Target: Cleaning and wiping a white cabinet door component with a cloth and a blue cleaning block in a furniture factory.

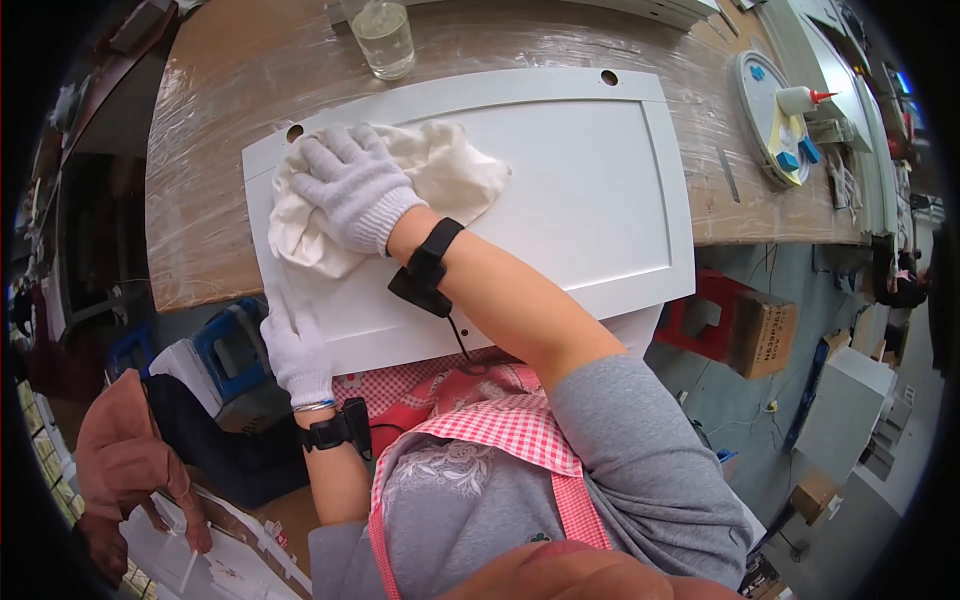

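A white framed panel [575,190], like a cabinet door with a recessed middle, lies on the table and juts past its near edge. My right hand [352,185], in a white knit glove, presses flat with spread fingers on a cream cloth [455,170] bunched over the panel's far left part. My left hand [295,350], gloved too, rests at the near left corner of the panel, its fingers stretched along the edge. The underside of that hand is hidden. Two round holes show along the panel's far edge.
Plastic film covers the table [200,230]. A glass of clear liquid [385,45] stands beyond the panel. At right, a round lid [757,120] bears a glue bottle [800,100] and blue pieces. A cardboard box [765,335] sits below; another person [140,440] bends at lower left.
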`<action>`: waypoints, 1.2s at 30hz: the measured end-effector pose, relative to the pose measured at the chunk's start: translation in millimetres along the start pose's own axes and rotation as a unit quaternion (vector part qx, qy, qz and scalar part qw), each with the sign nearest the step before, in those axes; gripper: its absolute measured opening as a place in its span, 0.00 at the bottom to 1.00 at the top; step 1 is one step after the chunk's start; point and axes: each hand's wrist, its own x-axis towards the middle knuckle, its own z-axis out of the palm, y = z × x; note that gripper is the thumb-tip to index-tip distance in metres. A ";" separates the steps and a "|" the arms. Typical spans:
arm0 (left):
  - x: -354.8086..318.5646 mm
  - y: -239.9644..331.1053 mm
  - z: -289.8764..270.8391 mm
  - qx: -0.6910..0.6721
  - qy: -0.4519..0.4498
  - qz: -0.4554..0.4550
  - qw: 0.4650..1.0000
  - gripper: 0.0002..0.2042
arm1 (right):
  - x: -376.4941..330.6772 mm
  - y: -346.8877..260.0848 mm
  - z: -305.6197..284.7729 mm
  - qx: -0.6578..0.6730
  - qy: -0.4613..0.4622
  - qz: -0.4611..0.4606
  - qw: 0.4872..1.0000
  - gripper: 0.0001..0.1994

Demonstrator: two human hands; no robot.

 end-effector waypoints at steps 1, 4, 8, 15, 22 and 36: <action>0.4 0.3 -1.5 0.005 -0.025 -0.016 1.000 0.29 | -6.6 21.1 -11.3 -0.025 0.004 0.020 0.999 0.21; 0.1 -1.5 -2.2 -0.013 0.006 -0.038 0.999 0.28 | -43.6 75.6 -65.9 -0.117 -0.016 0.106 0.987 0.23; 6.1 2.3 3.2 -0.012 0.014 -0.033 0.999 0.28 | -118.1 176.9 -164.3 -0.407 0.065 0.134 0.901 0.21; 13.5 -0.8 -0.3 -0.020 0.015 -0.034 0.999 0.29 | -237.7 63.7 -232.1 -0.303 -0.097 0.254 0.914 0.23; 18.9 -4.7 5.8 -0.011 0.020 -0.002 1.000 0.29 | -146.2 -89.8 -95.3 0.008 -0.130 -0.025 0.991 0.17; 13.0 2.2 -15.2 0.054 -0.041 -0.076 0.995 0.30 | -265.4 30.3 -271.4 -0.252 -0.128 0.210 0.936 0.29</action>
